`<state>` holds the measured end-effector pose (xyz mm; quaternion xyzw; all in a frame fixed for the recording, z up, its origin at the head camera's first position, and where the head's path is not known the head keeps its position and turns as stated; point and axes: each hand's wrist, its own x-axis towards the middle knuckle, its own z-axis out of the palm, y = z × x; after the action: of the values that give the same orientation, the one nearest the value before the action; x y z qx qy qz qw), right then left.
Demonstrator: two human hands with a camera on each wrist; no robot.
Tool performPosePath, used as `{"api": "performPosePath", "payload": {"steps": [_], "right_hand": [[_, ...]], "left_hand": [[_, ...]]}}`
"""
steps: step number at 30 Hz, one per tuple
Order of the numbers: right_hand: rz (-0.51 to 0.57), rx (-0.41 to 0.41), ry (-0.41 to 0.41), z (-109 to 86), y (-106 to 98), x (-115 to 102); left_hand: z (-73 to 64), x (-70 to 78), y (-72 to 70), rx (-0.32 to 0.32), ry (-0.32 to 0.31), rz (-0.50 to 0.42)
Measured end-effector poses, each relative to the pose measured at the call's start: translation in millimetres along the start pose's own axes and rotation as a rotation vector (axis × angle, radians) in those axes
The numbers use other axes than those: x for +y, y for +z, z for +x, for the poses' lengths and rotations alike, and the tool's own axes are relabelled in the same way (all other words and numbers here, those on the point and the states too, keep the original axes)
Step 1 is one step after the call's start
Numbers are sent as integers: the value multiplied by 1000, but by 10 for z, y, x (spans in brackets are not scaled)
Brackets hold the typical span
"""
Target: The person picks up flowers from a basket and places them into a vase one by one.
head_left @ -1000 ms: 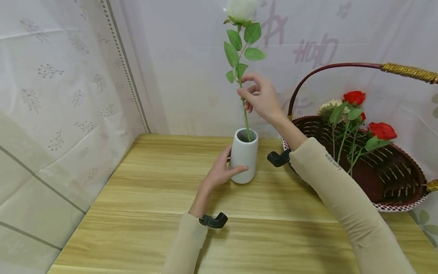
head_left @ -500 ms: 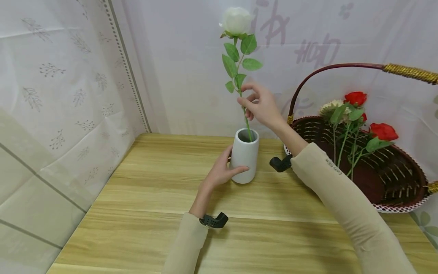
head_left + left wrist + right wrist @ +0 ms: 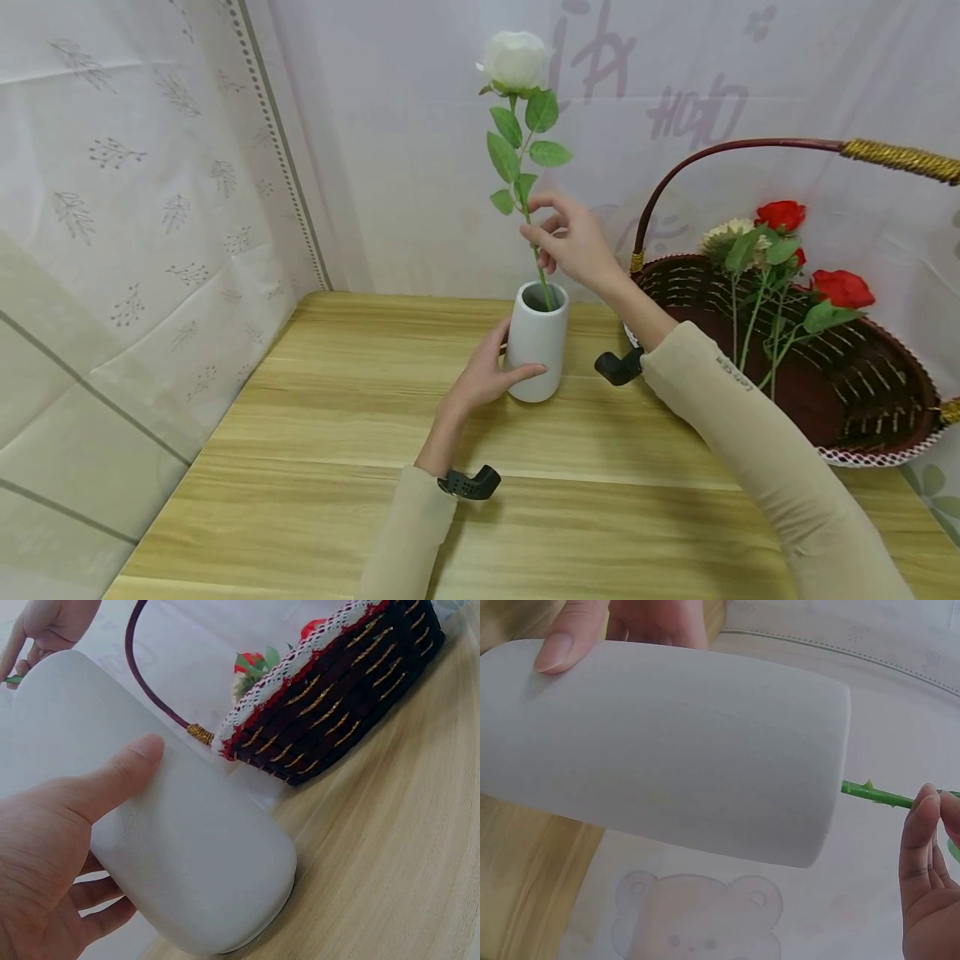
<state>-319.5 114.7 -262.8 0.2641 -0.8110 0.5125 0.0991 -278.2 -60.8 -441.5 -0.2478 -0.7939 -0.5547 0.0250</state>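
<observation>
A white vase stands upright on the wooden table. My left hand holds it around the side, thumb across the front; in the left wrist view the thumb lies on the smooth wall of the vase. Above the vase, my right hand pinches the green stem of a white rose between thumb and fingertips. The lower stem passes into the vase mouth, and its end is hidden inside. Green leaves sit just above the pinching fingers.
At the right stands a dark woven basket with a tall arched handle. Red roses and a cream flower lean in it. A printed cloth hangs behind the table, another at the left.
The white rose and my right hand have moved down, the stem sinking deeper into the vase. My left hand and the vase have stayed in place.
</observation>
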Motion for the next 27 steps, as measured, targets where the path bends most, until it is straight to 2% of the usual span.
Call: {"api": "performPosePath", "payload": {"steps": [9,27], "right_hand": [[-10,-10,-14,-45,16,64],[-52,-65,23,-156,43,133]], "left_hand": [[3,-17,5,-1,0,-1],[5,-8,-3,-8,-7,-1]]}}
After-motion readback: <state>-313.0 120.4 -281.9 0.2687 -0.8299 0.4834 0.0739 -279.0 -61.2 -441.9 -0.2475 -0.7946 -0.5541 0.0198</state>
